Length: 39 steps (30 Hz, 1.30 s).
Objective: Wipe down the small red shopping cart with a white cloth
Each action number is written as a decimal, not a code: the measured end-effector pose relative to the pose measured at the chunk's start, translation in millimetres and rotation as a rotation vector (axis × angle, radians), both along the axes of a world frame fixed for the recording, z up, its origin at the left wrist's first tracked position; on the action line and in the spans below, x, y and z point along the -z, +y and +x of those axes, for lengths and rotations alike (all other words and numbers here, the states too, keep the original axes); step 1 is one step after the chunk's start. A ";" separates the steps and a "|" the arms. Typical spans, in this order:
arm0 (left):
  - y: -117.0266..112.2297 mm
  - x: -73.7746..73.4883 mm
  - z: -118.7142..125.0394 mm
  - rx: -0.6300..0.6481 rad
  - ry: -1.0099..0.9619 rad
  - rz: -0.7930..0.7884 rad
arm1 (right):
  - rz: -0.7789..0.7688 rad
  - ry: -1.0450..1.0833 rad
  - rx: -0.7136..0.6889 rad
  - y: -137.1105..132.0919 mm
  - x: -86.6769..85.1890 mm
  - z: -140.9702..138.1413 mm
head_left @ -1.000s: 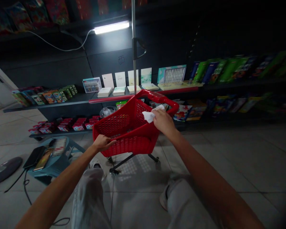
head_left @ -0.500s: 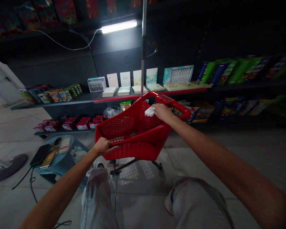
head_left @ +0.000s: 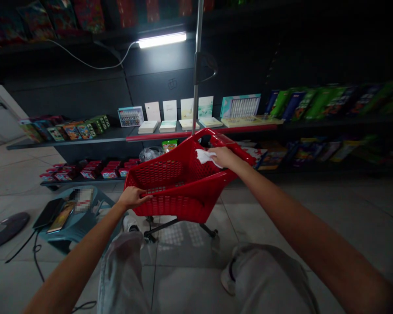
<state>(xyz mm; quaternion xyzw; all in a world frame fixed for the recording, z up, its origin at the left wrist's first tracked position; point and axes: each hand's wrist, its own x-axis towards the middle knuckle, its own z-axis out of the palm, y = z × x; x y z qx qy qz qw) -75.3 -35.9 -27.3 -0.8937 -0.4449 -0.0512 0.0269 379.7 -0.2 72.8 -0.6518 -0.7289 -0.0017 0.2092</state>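
Observation:
A small red plastic shopping cart [head_left: 173, 203] stands in front of me on dark metal legs with wheels. My left hand [head_left: 133, 197] is closed over the near left rim of its basket, thumb lying along the outside. In my right hand [head_left: 223, 158] is a crumpled white cloth [head_left: 205, 156], bunched in the fingers, one end sticking out to the left. This hand is at the handle end of the cart, just below the red handle [head_left: 227, 140]; its fingertips are partly hidden by the cloth.
Behind the cart runs a dark shelf [head_left: 111, 134] with books, boxes and green packs [head_left: 317, 102]. A metal pole [head_left: 197, 39] rises behind the cart. At left, a blue-green stool [head_left: 63, 237] carries a phone and a black case; cables trail on the floor.
My right hand has moved slightly down along the handle end, and the cloth now spreads wider. The left hand keeps its place on the rim. The whole view has shifted a little.

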 end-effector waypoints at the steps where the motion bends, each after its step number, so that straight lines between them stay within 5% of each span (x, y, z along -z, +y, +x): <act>1: 1.2 -0.5 -1.3 -0.020 0.011 0.000 | -0.026 -0.039 -0.013 -9.3 -1.1 0.8; 10: 23.2 5.8 -13.9 -0.394 0.075 -0.189 | -0.062 -0.247 0.012 -62.9 -17.0 -32.3; 16: 35.3 9.0 -7.7 -0.267 -0.093 -0.066 | -0.067 -0.227 0.020 -65.5 -17.0 -40.6; 23: 22.9 9.0 19.6 -0.255 -0.135 0.036 | -0.058 -0.209 0.127 -70.1 -19.6 -57.6; 27: 9.8 -14.8 60.0 0.014 -0.241 0.009 | -0.070 -0.185 0.135 -73.5 -22.0 -67.5; 31: 1.6 -48.7 130.2 0.203 -0.447 -0.072 | -0.026 -0.195 0.103 -74.4 -20.9 -75.1; 35: 8.0 -59.2 189.8 0.021 -0.311 -0.213 | 0.040 -0.161 0.038 -76.9 -20.3 -79.5; 39: 17.6 -44.1 211.1 -0.289 -0.141 -0.067 | 0.246 -0.129 0.035 -83.5 -17.7 -80.7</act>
